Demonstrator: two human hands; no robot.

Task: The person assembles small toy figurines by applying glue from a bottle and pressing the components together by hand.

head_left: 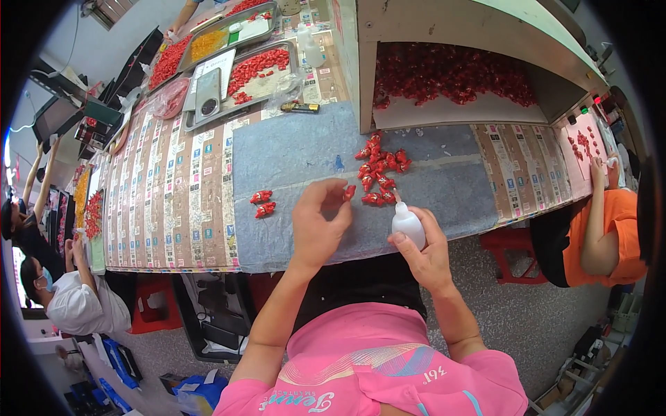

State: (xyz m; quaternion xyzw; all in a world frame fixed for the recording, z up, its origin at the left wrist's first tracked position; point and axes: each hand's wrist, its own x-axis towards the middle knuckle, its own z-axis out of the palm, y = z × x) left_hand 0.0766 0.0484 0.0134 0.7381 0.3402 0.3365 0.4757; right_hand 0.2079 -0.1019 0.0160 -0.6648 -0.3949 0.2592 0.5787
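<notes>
My left hand point(320, 220) pinches one small red piece point(349, 193) between thumb and fingertips, above the grey-blue cloth point(298, 152). My right hand point(429, 251) is wrapped round a white squeeze bottle point(408, 226) with a narrow tip. That tip points up and away from me, close to the near end of a loose heap of red pieces point(378, 166) with pale or gold-coloured bits. To the left of my left hand, a few similar red pieces point(262, 203) lie apart on the cloth. What exactly these pieces are is too small to tell.
Beyond the cloth stands an open-fronted metal box point(366, 83) holding many red pieces. Metal trays point(191, 125), a phone point(208, 92), a clear bottle point(310, 48) and a black-and-gold tube point(300, 108) lie back left. People work at left and right point(600, 236).
</notes>
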